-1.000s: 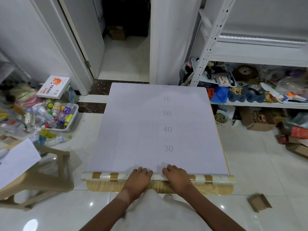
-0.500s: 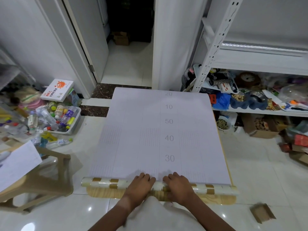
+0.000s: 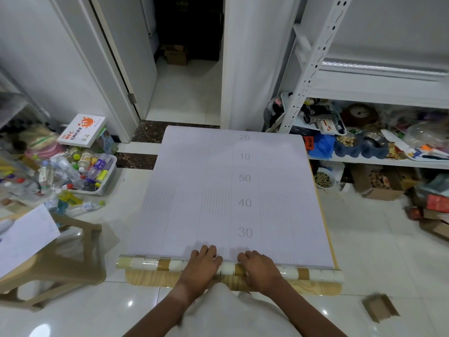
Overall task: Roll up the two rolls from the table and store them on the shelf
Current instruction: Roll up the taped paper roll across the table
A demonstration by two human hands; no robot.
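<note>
Both hands, left grip (image 3: 203, 260) & right grip (image 3: 258, 262), press flat on roll (image 3: 155, 263) at counter (image 3: 145, 279) near edge; sheet (image 3: 218, 190) mostly unrolled; shelf (image 3: 379, 162) storing not begun

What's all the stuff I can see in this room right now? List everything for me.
Sheet with grey printed numbers: one, pale lilac, spread flat over the table.
Rolled-up part with cream and tan checks: one, at the sheet's near edge.
Light wooden table: one, under the sheet.
White metal shelf rack: one, to the right, lower shelf crowded.
Clear tub of plastic bottles: one, on the floor to the left.
White box with orange print: one, behind the tub.
Beige plastic stool: one, near left.
Brown cardboard piece: one, on the floor at near right.
Left hand: rests on the roll.
Right hand: rests on the roll beside it.
</note>
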